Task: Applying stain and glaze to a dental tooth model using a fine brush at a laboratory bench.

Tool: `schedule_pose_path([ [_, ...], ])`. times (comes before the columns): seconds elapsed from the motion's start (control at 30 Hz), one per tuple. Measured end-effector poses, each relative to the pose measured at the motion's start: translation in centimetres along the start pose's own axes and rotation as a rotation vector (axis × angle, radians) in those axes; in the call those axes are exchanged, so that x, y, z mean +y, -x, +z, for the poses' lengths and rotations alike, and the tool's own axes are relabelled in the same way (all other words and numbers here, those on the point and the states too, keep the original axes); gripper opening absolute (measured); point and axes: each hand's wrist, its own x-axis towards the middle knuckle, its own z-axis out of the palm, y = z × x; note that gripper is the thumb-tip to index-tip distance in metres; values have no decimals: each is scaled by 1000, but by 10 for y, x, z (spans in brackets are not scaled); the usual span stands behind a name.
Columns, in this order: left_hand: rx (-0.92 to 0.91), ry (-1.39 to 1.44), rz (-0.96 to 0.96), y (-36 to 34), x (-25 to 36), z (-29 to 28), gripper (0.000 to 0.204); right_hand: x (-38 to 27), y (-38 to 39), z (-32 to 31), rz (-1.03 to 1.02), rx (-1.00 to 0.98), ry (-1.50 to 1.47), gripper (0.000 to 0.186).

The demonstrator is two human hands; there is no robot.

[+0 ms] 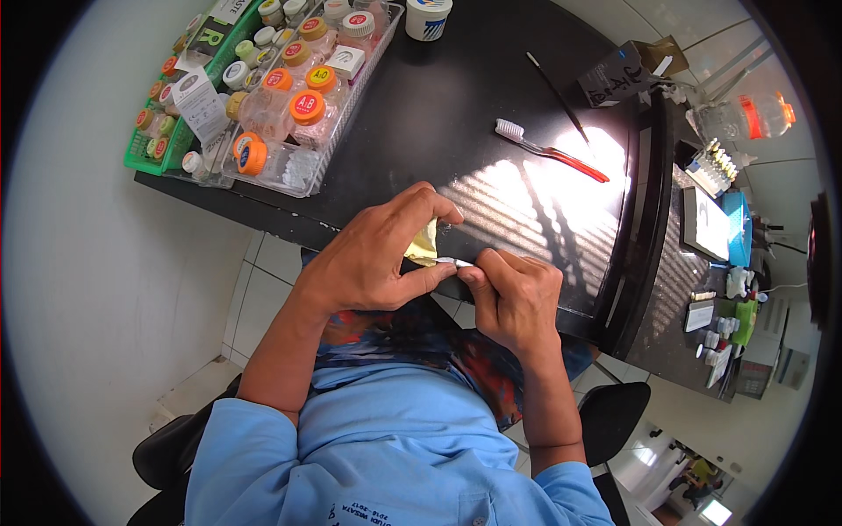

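Note:
My left hand [373, 250] is curled around a small yellow plaster-like piece [424, 242], with the thumb below and the index finger arched over it. Much of the piece is hidden by the fingers. My right hand [519, 294] pinches a slim, pale-tipped hand tool [453, 261] between thumb and index finger. Its tip points left and meets the yellow piece, close to my left thumb. The tool's rear end disappears inside my right fist. Both hands are above the near edge of the black table [412, 131].
Clear trays [309, 186] of lidded jars and a green basket [145, 164] stand at the far left. A white tub [428, 19] is at the back. Rightward lie a red-handled toothbrush [561, 156], a thin black brush [557, 92] and a dark box [614, 74]. A raised black ledge [645, 219] borders the right.

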Motion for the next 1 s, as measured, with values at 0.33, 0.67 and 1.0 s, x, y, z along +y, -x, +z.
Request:
schedule_pose_path([
  [0.33,23,-28,3,1,-1,2,50,2,1,4,-4,13,10,33],
  [0.67,29,-33,29,1,-4,3,47,-1,-1,3,5,12,25,34],
  [1.0,33,-22,41,0,-4,2,44,-2,-1,3,9,12,42,33],
])
